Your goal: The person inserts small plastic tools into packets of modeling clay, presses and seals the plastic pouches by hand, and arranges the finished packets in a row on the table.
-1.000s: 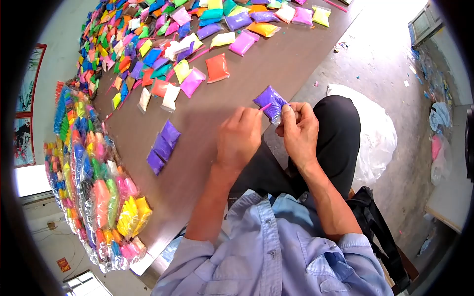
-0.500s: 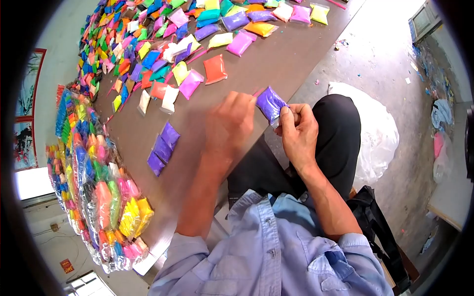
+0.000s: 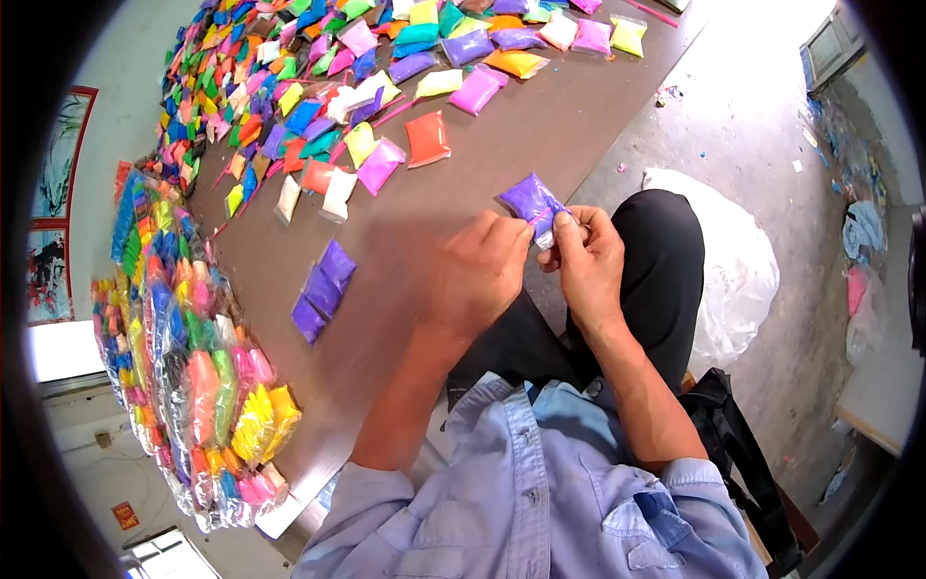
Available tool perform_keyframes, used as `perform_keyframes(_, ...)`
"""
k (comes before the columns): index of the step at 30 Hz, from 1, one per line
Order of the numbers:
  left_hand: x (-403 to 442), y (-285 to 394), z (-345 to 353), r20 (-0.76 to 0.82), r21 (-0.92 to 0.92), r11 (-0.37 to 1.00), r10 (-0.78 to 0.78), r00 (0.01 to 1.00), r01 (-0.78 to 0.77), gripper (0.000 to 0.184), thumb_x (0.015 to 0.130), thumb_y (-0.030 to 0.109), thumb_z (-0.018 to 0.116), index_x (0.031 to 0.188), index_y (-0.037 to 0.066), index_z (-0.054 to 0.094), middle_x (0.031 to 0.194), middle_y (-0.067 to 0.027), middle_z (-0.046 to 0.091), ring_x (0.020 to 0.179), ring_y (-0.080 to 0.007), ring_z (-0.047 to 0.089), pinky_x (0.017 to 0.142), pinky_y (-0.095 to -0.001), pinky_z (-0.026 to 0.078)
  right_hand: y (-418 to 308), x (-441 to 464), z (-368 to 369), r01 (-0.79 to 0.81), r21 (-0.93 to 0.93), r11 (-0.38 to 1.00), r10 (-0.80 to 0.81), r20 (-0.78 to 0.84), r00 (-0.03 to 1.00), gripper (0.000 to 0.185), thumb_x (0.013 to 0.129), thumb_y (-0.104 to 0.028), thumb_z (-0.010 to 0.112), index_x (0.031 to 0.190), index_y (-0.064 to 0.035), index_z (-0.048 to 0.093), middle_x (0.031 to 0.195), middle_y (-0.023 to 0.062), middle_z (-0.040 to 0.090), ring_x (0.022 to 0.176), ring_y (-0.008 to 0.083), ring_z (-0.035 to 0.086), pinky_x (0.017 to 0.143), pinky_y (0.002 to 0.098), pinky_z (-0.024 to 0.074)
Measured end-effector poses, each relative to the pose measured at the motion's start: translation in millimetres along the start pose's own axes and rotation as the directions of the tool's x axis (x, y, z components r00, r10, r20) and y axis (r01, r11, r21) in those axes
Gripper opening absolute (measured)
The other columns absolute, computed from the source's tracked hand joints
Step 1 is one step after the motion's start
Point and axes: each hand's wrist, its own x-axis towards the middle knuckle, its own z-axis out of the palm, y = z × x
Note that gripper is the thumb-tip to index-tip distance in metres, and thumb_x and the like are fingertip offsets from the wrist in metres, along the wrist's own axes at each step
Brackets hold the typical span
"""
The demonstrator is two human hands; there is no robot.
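A small clear packet of purple stuff (image 3: 532, 198), perhaps modelling clay, is pinched at its near right edge between the thumb and fingers of my right hand (image 3: 590, 259). My left hand (image 3: 475, 275), a little smeared by motion, has its fingers closed at the packet's near left side. A thin pink stick (image 3: 543, 216) pokes from those fingertips and lies across the packet; most of it is hidden. More purple packets (image 3: 324, 291) lie side by side on the brown table (image 3: 386, 227), to the left of my left hand.
Many coloured packets (image 3: 318, 125) with pink sticks among them heap the table's far side. Clear bags of coloured packets (image 3: 193, 357) stand along the left edge. A white plastic bag (image 3: 743, 270) sits on the floor to the right, beyond my knee (image 3: 666, 241).
My left hand has moved right, up to the purple packet, bringing the pink stick onto it. My right hand still grips the packet and has barely moved.
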Motion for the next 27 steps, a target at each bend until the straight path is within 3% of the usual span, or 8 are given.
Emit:
perform_keyframes(8, -1.5, -15.7, 5.3, -0.184, -0.028, 1.000, 0.004, 0.983, -0.009, 0.006, 0.097, 0.008, 0.074, 0.101, 0.007, 0.070, 0.088, -0.0117, 0.067, 0.073, -0.0342, 0.069, 0.061, -0.0445, 0.054, -14.0, -0.2, -1.0, -0.169, 0.048, 0.984, 0.166, 0.055, 0.985, 0.023, 0.108, -0.019, 0.063, 0.114, 0.0038, 0.060, 0.083, 0.0076, 0.069, 0.067, 0.0125, 0.068, 0.059, 0.0275, 0.0563)
perform_keyframes(11, -7.0, 11.5, -5.0, -0.078, -0.023, 0.988, 0.151, 0.986, -0.153, 0.007, 0.097, 0.009, 0.075, 0.097, 0.007, 0.068, 0.087, -0.0118, 0.066, 0.073, -0.0347, 0.069, 0.059, -0.0447, 0.053, -21.1, -0.5, -4.5, -0.254, 0.122, 0.959, 0.244, 0.092, 0.965, 0.021, 0.108, -0.018, 0.062, 0.114, 0.0020, 0.061, 0.084, 0.0064, 0.068, 0.067, 0.0124, 0.067, 0.059, 0.0272, 0.0560)
perform_keyframes(13, -3.0, 1.5, -6.2, -0.033, 0.084, 0.985, 0.156, 0.987, -0.153, 0.007, 0.097, 0.010, 0.075, 0.097, 0.008, 0.068, 0.089, -0.0118, 0.067, 0.072, -0.0320, 0.069, 0.059, -0.0427, 0.053, -22.8, -0.1, -9.3, -0.300, 0.169, 0.939, 0.284, 0.114, 0.952, 0.019, 0.108, -0.017, 0.062, 0.114, 0.0009, 0.062, 0.085, 0.0058, 0.068, 0.066, 0.0122, 0.066, 0.058, 0.0271, 0.0558)
perform_keyframes(15, 7.2, -16.4, -7.3, -0.177, 0.102, 0.995, 0.000, 0.984, 0.019, 0.006, 0.097, 0.009, 0.075, 0.101, 0.006, 0.071, 0.088, -0.0112, 0.067, 0.071, -0.0289, 0.068, 0.059, -0.0409, 0.053, -24.3, -0.3, -16.7, -0.368, 0.195, 0.909, 0.323, 0.229, 0.919, 0.015, 0.108, -0.015, 0.062, 0.113, -0.0008, 0.062, 0.086, 0.0047, 0.067, 0.065, 0.0107, 0.064, 0.057, 0.0268, 0.0544)
perform_keyframes(19, 7.2, -29.7, -13.8, -0.191, 0.034, 0.999, -0.034, 0.981, 0.041, 0.010, 0.095, 0.008, 0.073, 0.104, 0.007, 0.068, 0.087, -0.0120, 0.066, 0.077, -0.0342, 0.069, 0.065, -0.0451, 0.055, -40.8, -4.9, -16.9, -0.450, 0.284, 0.846, 0.382, 0.264, 0.886, 0.014, 0.108, -0.013, 0.062, 0.115, -0.0008, 0.062, 0.084, 0.0038, 0.066, 0.063, 0.0093, 0.061, 0.055, 0.0258, 0.0522)
perform_keyframes(21, -2.3, -17.0, -20.9, -0.178, -0.245, 0.957, -0.203, 0.963, 0.156, 0.016, 0.097, 0.005, 0.070, 0.112, 0.008, 0.070, 0.086, -0.0123, 0.066, 0.075, -0.0337, 0.068, 0.065, -0.0453, 0.054, -46.0, -8.5, -16.0, -0.432, 0.286, 0.855, 0.367, 0.254, 0.895, 0.015, 0.107, -0.013, 0.062, 0.117, -0.0008, 0.063, 0.083, 0.0030, 0.065, 0.063, 0.0083, 0.061, 0.054, 0.0242, 0.0502)
perform_keyframes(25, -18.9, -1.1, -37.4, -0.164, -0.183, 0.977, -0.137, 0.977, 0.107, 0.026, 0.096, 0.005, 0.072, 0.122, 0.010, 0.073, 0.088, -0.0110, 0.067, 0.073, -0.0317, 0.067, 0.064, -0.0441, 0.053, -45.0, -13.2, -16.3, -0.429, 0.283, 0.858, 0.341, 0.312, 0.887, 0.017, 0.107, -0.011, 0.062, 0.120, -0.0007, 0.062, 0.082, 0.0026, 0.065, 0.062, 0.0078, 0.060, 0.052, 0.0231, 0.0490)
perform_keyframes(27, -31.6, 1.1, -41.1, -0.039, -0.111, 0.990, -0.095, 0.995, 0.090, 0.032, 0.094, 0.005, 0.074, 0.126, 0.013, 0.075, 0.091, -0.0106, 0.068, 0.072, -0.0307, 0.066, 0.064, -0.0440, 0.053, -46.2, -16.8, -14.5, -0.418, 0.218, 0.882, 0.349, 0.295, 0.889, 0.018, 0.107, -0.011, 0.061, 0.121, -0.0001, 0.064, 0.079, 0.0019, 0.064, 0.059, 0.0074, 0.059, 0.051, 0.0229, 0.0478)
